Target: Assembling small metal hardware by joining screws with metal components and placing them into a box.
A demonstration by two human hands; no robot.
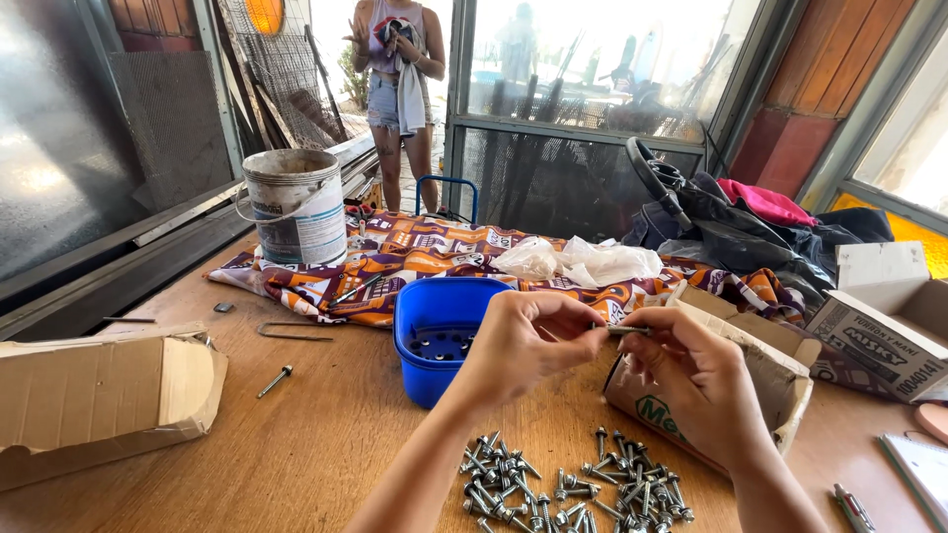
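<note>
Your left hand (521, 341) and right hand (691, 380) meet at centre frame, just above the table. Both are pinched narrow on one small screw (624, 330), held level between the fingertips; whether a washer sits on it is too small to tell.

Below the hands, at lower centre, lies the loose pile of screws (573, 484). The blue tub (439, 336) stands just left of your left hand, with a few pieces visible on its bottom. The open cardboard box (760, 370) lies on its side behind your right hand.

Hazards:
- The grip is fingertip only. A slip would likely drop the screw into the pile, where it cannot be told from the rest.
- A sweep of either forearm across the lower frame could scatter the pile toward the near table edge.
- A left-hand push could knock the tub, which looks light.

Edges and room:
- Open wooden table (296, 444) lies at lower left, between the tub and the torn cardboard box (99, 395) at the left edge. One stray screw (275, 381) lies there.
- The right side is crowded: boxes, a notebook (918, 474) and a pen (854, 508) at lower right.
- The patterned cloth (415, 257) and paint bucket (292, 205) fill the upper left. A second person (400, 89) stands well apart at top centre.
</note>
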